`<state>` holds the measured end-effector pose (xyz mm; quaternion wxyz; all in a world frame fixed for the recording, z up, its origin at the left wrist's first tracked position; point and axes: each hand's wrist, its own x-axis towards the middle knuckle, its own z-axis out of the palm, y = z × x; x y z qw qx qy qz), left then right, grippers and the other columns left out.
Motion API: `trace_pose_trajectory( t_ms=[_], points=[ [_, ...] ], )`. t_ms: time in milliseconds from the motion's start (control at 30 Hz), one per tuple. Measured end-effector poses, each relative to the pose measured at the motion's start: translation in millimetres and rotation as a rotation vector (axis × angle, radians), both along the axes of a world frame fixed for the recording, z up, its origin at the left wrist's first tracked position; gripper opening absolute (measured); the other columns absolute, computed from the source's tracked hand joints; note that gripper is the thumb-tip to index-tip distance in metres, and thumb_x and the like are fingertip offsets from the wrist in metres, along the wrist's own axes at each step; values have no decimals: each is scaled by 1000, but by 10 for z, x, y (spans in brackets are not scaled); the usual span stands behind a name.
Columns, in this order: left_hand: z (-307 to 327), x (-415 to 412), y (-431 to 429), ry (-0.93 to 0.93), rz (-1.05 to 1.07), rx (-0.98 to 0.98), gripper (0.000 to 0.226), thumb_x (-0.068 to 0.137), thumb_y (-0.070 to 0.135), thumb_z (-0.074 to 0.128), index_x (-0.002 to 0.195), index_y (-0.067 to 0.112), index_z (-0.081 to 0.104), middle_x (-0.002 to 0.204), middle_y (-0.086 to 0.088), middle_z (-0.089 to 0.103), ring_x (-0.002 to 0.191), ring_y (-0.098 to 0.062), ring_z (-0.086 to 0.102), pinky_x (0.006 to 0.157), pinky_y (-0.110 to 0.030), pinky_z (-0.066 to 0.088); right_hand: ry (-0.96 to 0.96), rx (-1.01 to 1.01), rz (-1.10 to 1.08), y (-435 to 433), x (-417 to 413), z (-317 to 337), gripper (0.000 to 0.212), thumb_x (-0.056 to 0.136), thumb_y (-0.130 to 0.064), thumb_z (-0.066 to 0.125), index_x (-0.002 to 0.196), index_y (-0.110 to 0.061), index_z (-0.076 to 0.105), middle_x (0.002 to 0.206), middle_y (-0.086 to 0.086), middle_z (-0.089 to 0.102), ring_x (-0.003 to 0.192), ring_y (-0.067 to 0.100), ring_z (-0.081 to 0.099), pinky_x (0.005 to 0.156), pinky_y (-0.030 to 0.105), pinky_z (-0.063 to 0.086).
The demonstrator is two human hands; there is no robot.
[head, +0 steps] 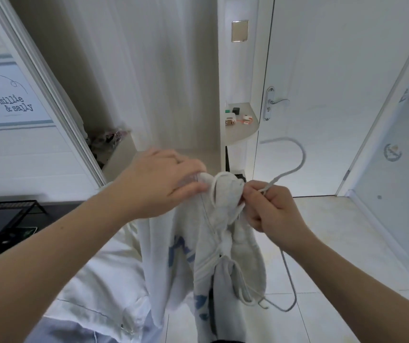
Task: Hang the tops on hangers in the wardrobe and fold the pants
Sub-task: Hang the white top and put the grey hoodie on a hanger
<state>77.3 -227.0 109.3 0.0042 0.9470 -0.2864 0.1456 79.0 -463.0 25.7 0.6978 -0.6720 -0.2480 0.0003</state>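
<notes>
Top [213, 233], pale grey with blue print, hangs in mid-air at the centre of the view, held up by both hands in front of an open wardrobe [149, 70]. A white cord [213, 191] loops over its bunched upper part, and more cord trails down near its lower end.

The left hand [166, 179] reaches in from the left, fingers bent down over the upper edge of the top and gripping the fabric. The right hand [270, 211] is curled tightly, pinching the neck of a grey wire hanger [303, 158] together with a fold of the top. The hanger's hook curves up and to the right above this hand; part of its frame shows below the wrist, beside the top's right edge. How far the hanger sits inside the top cannot be told.

Beyond the hands, the wardrobe's pale inside wall rises. A sliding panel [15, 105] at the left bears the words "millie & sally". To the right of the wardrobe, a rounded shelf [244, 133] holds several small items, too small to identify. Beside it stands a white door [322, 70] with a metal handle [279, 101].

White bedding [94, 280] lies at the lower left, a black rack [0, 224] sits at the far left, and pale floor tiles [322, 243] spread to the right.
</notes>
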Motion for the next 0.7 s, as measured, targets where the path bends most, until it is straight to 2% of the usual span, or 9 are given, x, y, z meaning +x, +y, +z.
trace_pose_trajectory(
  t_ms=[67, 133, 300, 400, 467, 500, 567, 600, 700],
  points=[
    [-48, -56, 88, -13, 75, 78, 57, 95, 67, 14, 114, 30, 54, 93, 10, 65, 90, -17, 62, 68, -33, 38, -51, -61, 3, -74, 61, 66, 41, 98, -23, 47, 57, -24, 45, 49, -12, 36, 43, 7, 30, 46, 16, 27],
    [-138, -113, 32, -40, 90, 95, 59, 92, 65, 11, 106, 25, 53, 84, 6, 64, 78, -23, 63, 59, -33, 31, -91, -112, -11, -86, 101, 117, 37, 93, -30, 48, 57, -23, 46, 50, -14, 37, 46, 5, 32, 49, 14, 28],
    [-333, -169, -318, 42, 65, 28, 47, 103, 49, 18, 125, 24, 51, 106, 1, 69, 92, -27, 65, 76, -40, 49, -93, -200, -5, 69, 148, 69, 37, 93, -29, 41, 59, -18, 32, 57, -4, 29, 54, 13, 26, 54, 29, 24],
    [-409, -162, -308, 72, 83, -47, 43, 99, 50, 24, 114, 23, 54, 99, 1, 68, 88, -27, 63, 74, -39, 47, -188, -280, -103, 50, 157, 94, 43, 94, -35, 41, 64, -5, 39, 55, 3, 35, 53, 17, 33, 52, 36, 29],
    [-503, -191, -270, 103, 92, -205, 27, 103, 45, 37, 96, 23, 52, 86, 3, 61, 80, -26, 59, 68, -37, 40, -318, -294, -216, -16, 126, 68, 34, 93, -34, 44, 75, -7, 54, 67, 2, 54, 64, 17, 51, 62, 37, 43],
    [-554, -209, -248, 117, 105, -306, 22, 103, 41, 42, 92, 24, 50, 81, 6, 58, 77, -24, 57, 67, -36, 38, -412, -310, -301, -59, 96, 26, 26, 93, -31, 47, 86, -10, 61, 82, 0, 62, 80, 17, 59, 74, 31, 47],
    [-669, -244, -209, 113, 156, -456, 18, 103, 36, 47, 96, 22, 55, 80, 7, 59, 73, -20, 58, 68, -38, 44, -571, -385, -438, -140, 11, -113, 24, 93, -25, 52, 106, -9, 64, 110, 2, 62, 108, 19, 56, 95, 24, 42],
    [-728, -268, -192, 98, 189, -524, 18, 104, 35, 49, 100, 20, 58, 79, 8, 61, 71, -17, 59, 69, -35, 47, -596, -421, -429, -180, -35, -211, 26, 93, -25, 53, 112, -10, 63, 116, 1, 60, 113, 18, 55, 98, 23, 40],
    [-861, -361, -190, 52, 256, -770, 9, 103, 31, 52, 97, 27, 57, 69, 15, 58, 66, -7, 57, 64, -12, 42, -347, -533, -174, -126, -200, -508, 34, 94, -35, 54, 127, -24, 56, 120, -10, 58, 113, 6, 55, 93, 16, 41]
  ],
)
